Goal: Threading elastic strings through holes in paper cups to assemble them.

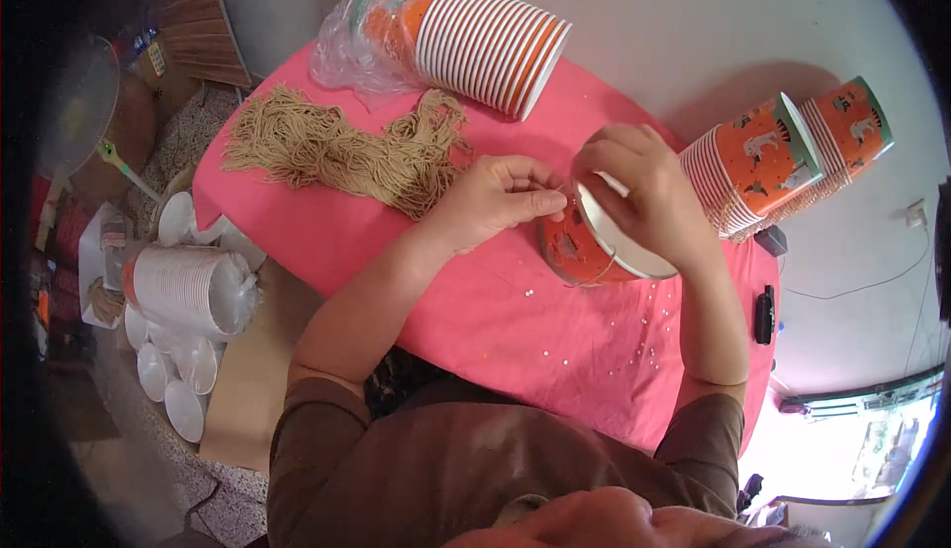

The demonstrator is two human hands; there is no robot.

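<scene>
My right hand (639, 191) grips an orange paper cup (580, 249) that lies tilted on the pink table cover (515, 320), its white inside facing right. My left hand (495, 196) pinches a thin tan string (565, 191) at the cup's rim, fingertips touching the cup. The string loops down around the cup's lower side. A heap of tan string pieces (347, 147) lies on the cover to the left of my left hand.
A lying stack of orange cups in clear plastic (475, 38) is at the back. Two more cup stacks (783, 157) lie at right. Small white bits (634, 350) dot the cover. White lids and a wrapped lid stack (188, 290) sit at left. A dark device (764, 315) lies at right.
</scene>
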